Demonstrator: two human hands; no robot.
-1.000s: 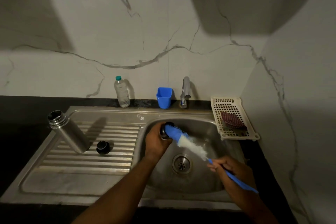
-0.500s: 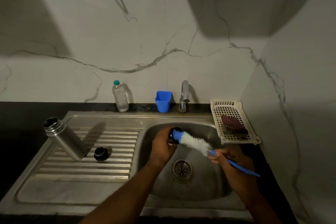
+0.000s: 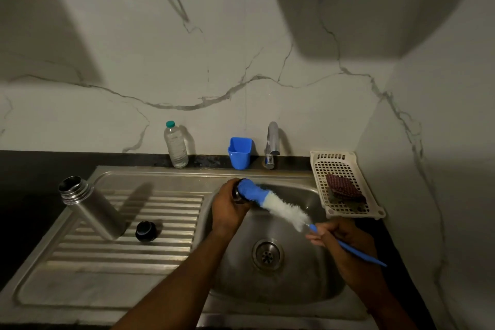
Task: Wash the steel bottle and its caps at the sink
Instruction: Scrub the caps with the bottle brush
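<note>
The brushed steel cylindrical bottle stands uncapped on the ribbed steel drainboard left of the basin, its threaded neck and dark open mouth showing. A small round black cap lies just beside its base. Over the round steel sink basin, the left hand curls its fingers round a second dark, steel-rimmed cap, mostly hidden. The blue tip of a blue-and-white bristle bottle brush presses into that cap. The right hand grips the brush's thin blue handle, fingers closed round it. The cream plastic basket on the dark desk holds a maroon scrub pad
</note>
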